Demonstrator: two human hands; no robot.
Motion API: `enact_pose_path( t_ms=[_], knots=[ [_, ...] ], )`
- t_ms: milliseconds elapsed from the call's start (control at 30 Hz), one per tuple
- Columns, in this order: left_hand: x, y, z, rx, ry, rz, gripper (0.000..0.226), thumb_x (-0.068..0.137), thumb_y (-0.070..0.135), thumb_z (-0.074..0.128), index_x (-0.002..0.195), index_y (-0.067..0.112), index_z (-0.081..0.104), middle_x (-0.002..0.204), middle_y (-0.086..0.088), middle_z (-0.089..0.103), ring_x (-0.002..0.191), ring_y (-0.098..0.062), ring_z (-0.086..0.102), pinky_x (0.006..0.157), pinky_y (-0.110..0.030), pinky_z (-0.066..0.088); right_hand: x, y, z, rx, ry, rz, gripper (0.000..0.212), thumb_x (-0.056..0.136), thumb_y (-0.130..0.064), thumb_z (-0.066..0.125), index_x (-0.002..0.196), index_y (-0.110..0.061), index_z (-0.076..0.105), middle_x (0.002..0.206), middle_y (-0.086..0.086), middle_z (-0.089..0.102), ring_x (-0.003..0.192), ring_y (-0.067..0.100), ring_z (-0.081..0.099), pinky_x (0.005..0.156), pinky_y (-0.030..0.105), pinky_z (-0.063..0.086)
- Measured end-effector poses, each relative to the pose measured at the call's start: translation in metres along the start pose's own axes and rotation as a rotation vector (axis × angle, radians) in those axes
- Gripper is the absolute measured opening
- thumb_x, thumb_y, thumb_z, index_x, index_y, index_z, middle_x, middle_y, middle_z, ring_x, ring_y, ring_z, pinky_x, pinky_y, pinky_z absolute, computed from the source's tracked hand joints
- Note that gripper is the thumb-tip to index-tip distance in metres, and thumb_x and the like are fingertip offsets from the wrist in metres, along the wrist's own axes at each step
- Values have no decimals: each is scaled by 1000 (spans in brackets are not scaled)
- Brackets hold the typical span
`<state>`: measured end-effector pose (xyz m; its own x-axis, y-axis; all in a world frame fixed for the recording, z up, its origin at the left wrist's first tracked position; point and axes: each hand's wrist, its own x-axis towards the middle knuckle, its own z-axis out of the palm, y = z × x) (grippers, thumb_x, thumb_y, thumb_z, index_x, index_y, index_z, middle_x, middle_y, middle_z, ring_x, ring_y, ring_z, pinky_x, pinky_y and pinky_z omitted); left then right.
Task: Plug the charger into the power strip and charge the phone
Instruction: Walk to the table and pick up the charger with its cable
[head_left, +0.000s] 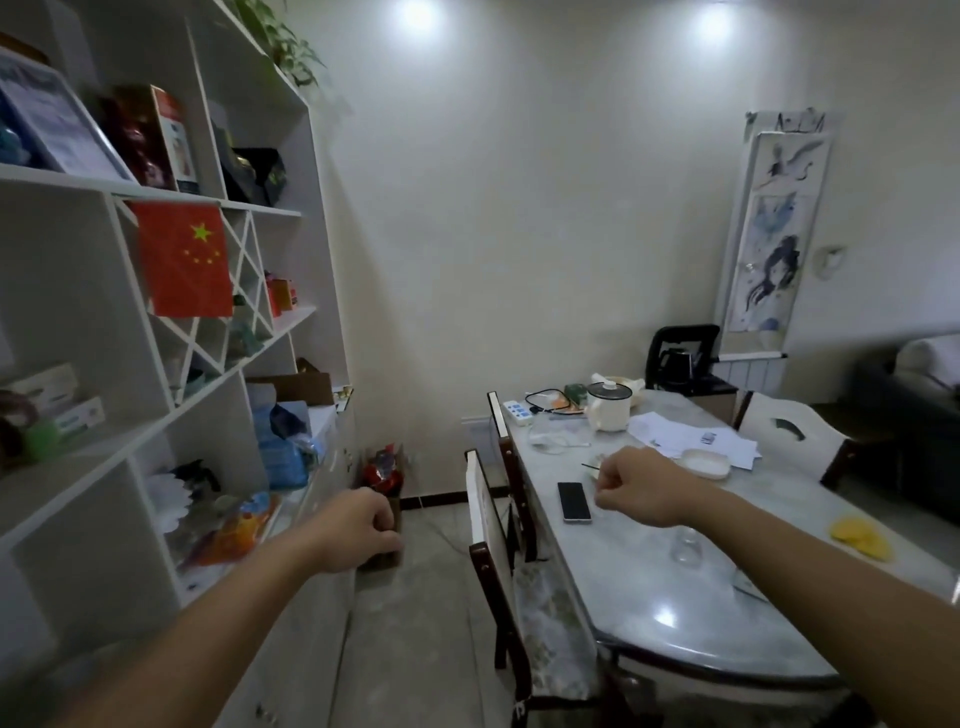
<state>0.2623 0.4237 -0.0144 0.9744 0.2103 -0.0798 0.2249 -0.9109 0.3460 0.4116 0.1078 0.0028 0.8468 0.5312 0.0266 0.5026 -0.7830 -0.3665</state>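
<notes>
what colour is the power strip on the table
White with blue switches, in the head view: power strip at the table's far end.

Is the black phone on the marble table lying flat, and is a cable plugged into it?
The black phone lies flat, screen dark, on the marble table. No cable reaches it; it is unplugged.

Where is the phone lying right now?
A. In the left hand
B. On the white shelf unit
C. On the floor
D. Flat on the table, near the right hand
D: the phone lies screen-up on the table, just left of the closed right hand.
</notes>
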Motion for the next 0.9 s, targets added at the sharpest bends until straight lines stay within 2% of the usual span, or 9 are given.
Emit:
enact_pose_path(
  t_ms=[67, 233, 333, 467, 633, 767, 900],
  knots=[
    [22, -4, 0, -4, 1, 20, 9, 88, 39, 65, 88, 30, 64, 87, 9, 66, 79, -4, 63, 64, -19, 50, 21, -1, 4, 1, -3, 6, 13, 82, -25, 66, 70, -21, 65, 76, 0, 68, 76, 17, 62, 70, 33, 50],
    [95, -18, -2, -88, 8, 54, 16, 91, 38, 62, 91, 22, 68, 82, 6, 67, 75, -8, 65, 61, -20, 49, 93, 6, 20, 24, -8, 29, 14, 83, -26, 66, 75, -14, 69, 73, -4, 67, 73, 14, 63, 68, 31, 51],
    [151, -30, -8, -78, 3, 69, 22, 90, 36, 63, 94, 16, 70, 89, -2, 69, 81, -16, 66, 72, -32, 56, 149, 15, 27, 6, -7, 16, 15, 83, -26, 66, 77, -13, 70, 69, -7, 65, 70, 13, 61, 67, 30, 50],
    [231, -43, -23, -83, -4, 70, 23, 90, 35, 64, 100, 16, 70, 95, -1, 69, 87, -16, 65, 80, -33, 57, 226, 27, 24, 1, 1, 27, 16, 82, -24, 66, 72, -11, 68, 77, 5, 71, 77, 21, 65, 70, 36, 52],
    [324, -54, -35, -72, 46, 80, 25, 89, 32, 66, 101, 11, 71, 94, -3, 69, 83, -15, 62, 67, -24, 47, 312, 38, 20, 3, 19, 57, 18, 82, -25, 64, 74, -9, 67, 81, 11, 72, 80, 25, 66, 67, 34, 49],
    [397, -65, -34, -77, -20, 95, 22, 87, 33, 68, 97, 14, 73, 95, -4, 72, 85, -17, 64, 78, -30, 52, 366, 46, 28, 1, -1, 96, 17, 81, -27, 65, 77, -11, 69, 81, 8, 72, 79, 24, 66, 73, 38, 54],
    [476, -80, -31, -42, -35, 147, 22, 84, 36, 69, 93, 16, 74, 90, -1, 73, 82, -16, 64, 75, -27, 49, 417, 53, 41, 13, 15, 154, 18, 81, -24, 65, 78, -7, 69, 80, 9, 72, 79, 25, 67, 74, 40, 55]
  ],
)
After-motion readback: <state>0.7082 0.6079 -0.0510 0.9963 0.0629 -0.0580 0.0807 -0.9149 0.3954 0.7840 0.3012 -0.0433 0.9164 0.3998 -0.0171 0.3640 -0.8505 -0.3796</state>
